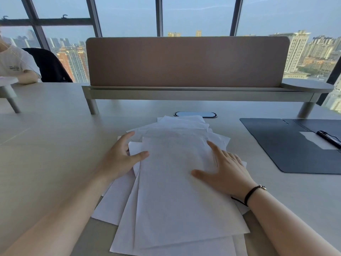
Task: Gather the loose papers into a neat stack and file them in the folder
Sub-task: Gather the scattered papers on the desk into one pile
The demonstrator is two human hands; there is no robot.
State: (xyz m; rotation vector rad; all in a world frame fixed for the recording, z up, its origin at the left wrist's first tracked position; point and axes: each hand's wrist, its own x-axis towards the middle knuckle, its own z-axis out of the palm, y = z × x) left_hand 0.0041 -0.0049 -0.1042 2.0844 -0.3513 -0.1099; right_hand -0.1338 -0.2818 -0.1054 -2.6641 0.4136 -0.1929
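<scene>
Several loose white papers (177, 191) lie fanned and overlapping on the beige desk (46, 145) in front of me. My left hand (120, 156) rests flat at the pile's left edge, its fingers spread and its thumb on the top sheet. My right hand (225, 169) lies flat on the right side of the top sheet, fingers apart, with a dark cord bracelet at the wrist. The dark folder (287, 146) lies open at the right, apart from the papers, with a black clip (328, 138) and a white sheet inside.
A brown divider panel (186, 61) on a grey raised shelf (193, 94) crosses the back of the desk. An oval cable port (195, 114) sits just behind the papers. Another person in a white shirt (14, 65) sits at the far left. Windows stand behind.
</scene>
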